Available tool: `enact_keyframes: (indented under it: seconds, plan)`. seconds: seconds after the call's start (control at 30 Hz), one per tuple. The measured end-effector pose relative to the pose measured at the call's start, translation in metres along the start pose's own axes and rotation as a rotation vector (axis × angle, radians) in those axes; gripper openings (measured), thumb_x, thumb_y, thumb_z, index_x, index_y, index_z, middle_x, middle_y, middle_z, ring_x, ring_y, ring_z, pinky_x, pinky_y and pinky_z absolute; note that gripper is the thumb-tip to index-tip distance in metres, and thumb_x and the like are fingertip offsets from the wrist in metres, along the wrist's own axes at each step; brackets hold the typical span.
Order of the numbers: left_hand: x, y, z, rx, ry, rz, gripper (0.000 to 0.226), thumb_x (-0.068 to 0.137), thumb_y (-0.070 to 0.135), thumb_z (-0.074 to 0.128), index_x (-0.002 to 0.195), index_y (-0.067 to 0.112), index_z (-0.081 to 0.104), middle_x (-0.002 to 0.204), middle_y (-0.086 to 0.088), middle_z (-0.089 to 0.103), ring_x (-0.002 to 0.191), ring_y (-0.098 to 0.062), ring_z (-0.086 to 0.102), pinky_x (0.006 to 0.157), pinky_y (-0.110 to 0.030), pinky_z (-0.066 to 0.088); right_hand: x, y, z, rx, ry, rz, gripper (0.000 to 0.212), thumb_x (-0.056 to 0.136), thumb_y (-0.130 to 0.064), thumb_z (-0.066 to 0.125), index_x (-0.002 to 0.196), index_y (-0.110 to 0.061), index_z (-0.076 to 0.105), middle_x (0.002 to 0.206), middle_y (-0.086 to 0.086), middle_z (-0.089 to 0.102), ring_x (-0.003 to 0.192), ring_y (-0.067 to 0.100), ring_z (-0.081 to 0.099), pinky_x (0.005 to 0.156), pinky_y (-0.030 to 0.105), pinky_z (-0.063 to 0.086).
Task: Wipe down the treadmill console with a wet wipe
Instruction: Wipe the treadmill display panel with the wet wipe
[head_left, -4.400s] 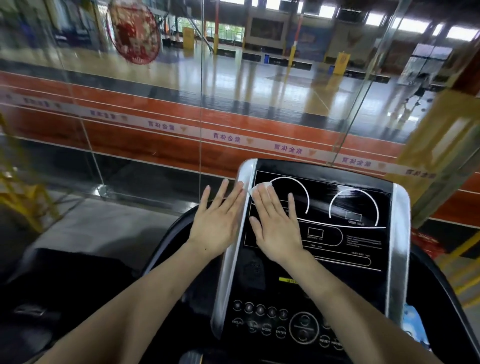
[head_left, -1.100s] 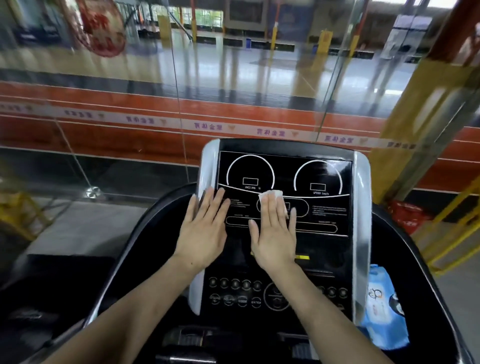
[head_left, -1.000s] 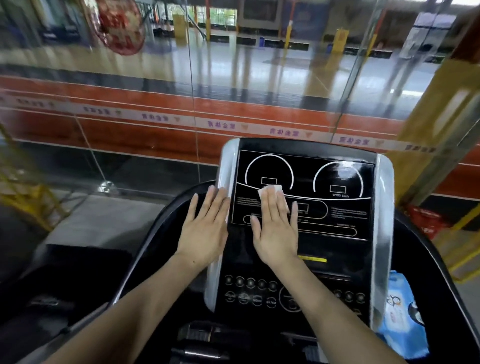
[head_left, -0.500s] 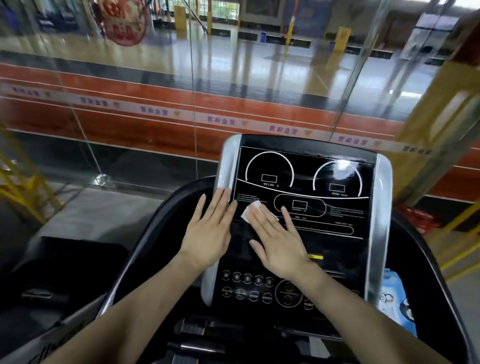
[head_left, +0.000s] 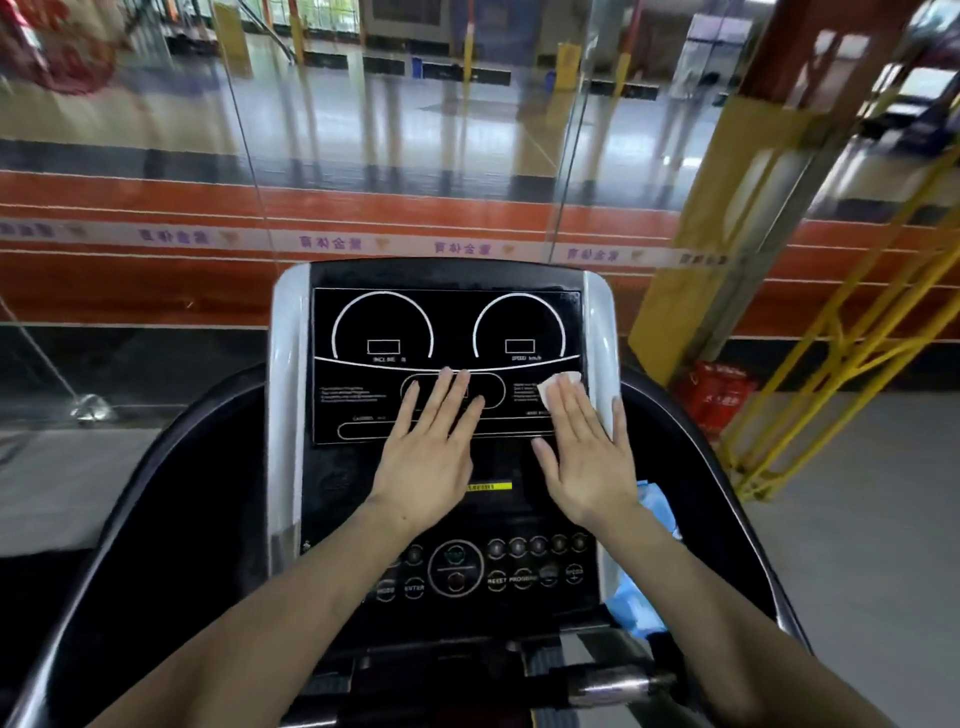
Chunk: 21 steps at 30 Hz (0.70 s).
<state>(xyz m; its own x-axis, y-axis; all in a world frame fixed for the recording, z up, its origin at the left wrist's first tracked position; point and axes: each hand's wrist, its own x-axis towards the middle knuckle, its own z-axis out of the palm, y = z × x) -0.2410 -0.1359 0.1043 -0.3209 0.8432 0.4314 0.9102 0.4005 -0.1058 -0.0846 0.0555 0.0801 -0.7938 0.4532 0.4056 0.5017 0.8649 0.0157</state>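
Observation:
The treadmill console (head_left: 447, 322) is a black panel with two white dial outlines, silver side rails and a button cluster lower down. My right hand (head_left: 584, 457) lies flat on the panel's lower right, pressing a white wet wipe (head_left: 558, 383) whose corner shows past the fingertips near the right silver rail. My left hand (head_left: 434, 447) rests flat with fingers spread on the middle of the panel, holding nothing.
A blue wet-wipe pack (head_left: 641, 597) sits in the tray right of the console, partly behind my right forearm. Black curved handrails (head_left: 156, 499) flank the console. A glass wall (head_left: 395, 156) stands ahead; yellow railings (head_left: 831, 338) and a red bag (head_left: 719, 397) are at right.
My right hand has slid the wipe from the panel's left side across to its right edge. My left hand moved from the left silver rail onto the panel's middle.

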Motion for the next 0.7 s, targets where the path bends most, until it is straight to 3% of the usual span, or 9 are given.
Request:
enact_keyframes:
  seconds: [0.4,0.7]
  plan:
    - [-0.015,-0.012,-0.003,-0.018,0.024,-0.018,0.062,0.100,0.029,0.049,0.159,0.013,0.036,0.174,-0.014,0.007,0.161,-0.029,-0.005,0.128,-0.058,0.011,-0.025,-0.039,0.010,0.174,-0.001,0.174,0.071,0.109,-0.054,0.015,0.169,-0.017,0.008,0.177,0.001,0.003,0.163,0.012,-0.009,0.133,0.046,-0.004]
    - [-0.051,-0.067,-0.005,-0.032,0.079,-0.055,0.058,0.099,0.026,0.054,0.155,0.014,0.043,0.172,-0.012,0.020,0.161,-0.029,0.004,0.128,-0.057,0.012,-0.023,-0.112,0.019,0.198,0.029,0.036,0.066,0.112,-0.051,0.017,0.169,-0.017,0.014,0.177,0.000,0.008,0.164,0.015,-0.004,0.133,0.052,0.003]
